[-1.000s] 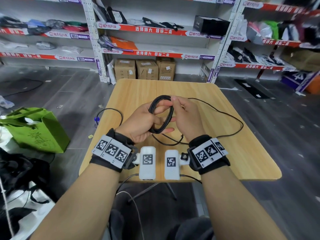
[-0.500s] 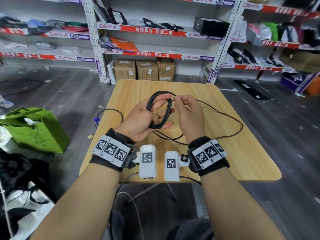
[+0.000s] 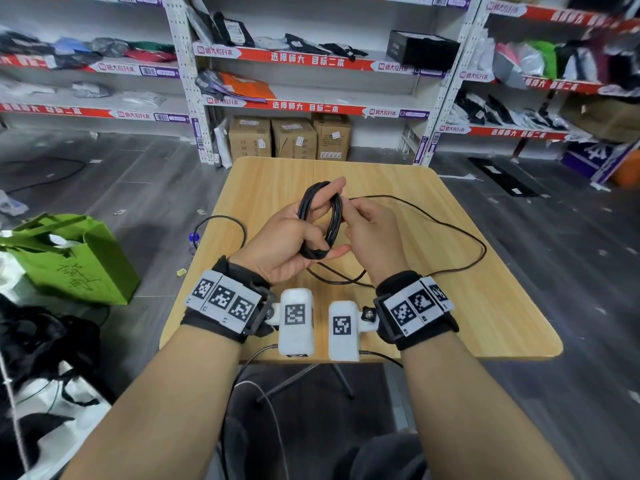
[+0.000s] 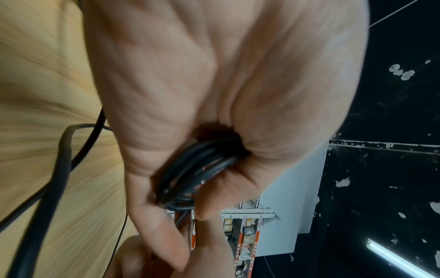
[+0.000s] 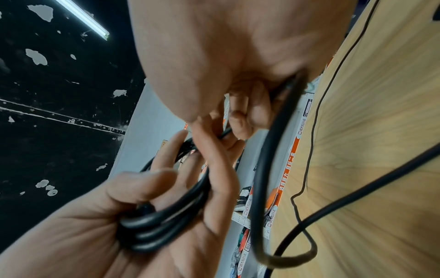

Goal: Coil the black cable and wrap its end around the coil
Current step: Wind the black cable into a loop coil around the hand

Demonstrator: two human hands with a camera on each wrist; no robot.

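Above the worktop (image 3: 450,271), left hand (image 3: 287,240) grips the coil (image 3: 320,220); right hand (image 3: 374,230) pinches the loose black cable (image 3: 479,252); coiling underway; next: another loop, slack fed in.

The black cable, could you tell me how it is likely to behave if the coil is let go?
The black cable looks floppy: its loose length lies in slack curves on the wooden table. The coil would probably spring open, since only the left hand holds its loops together.
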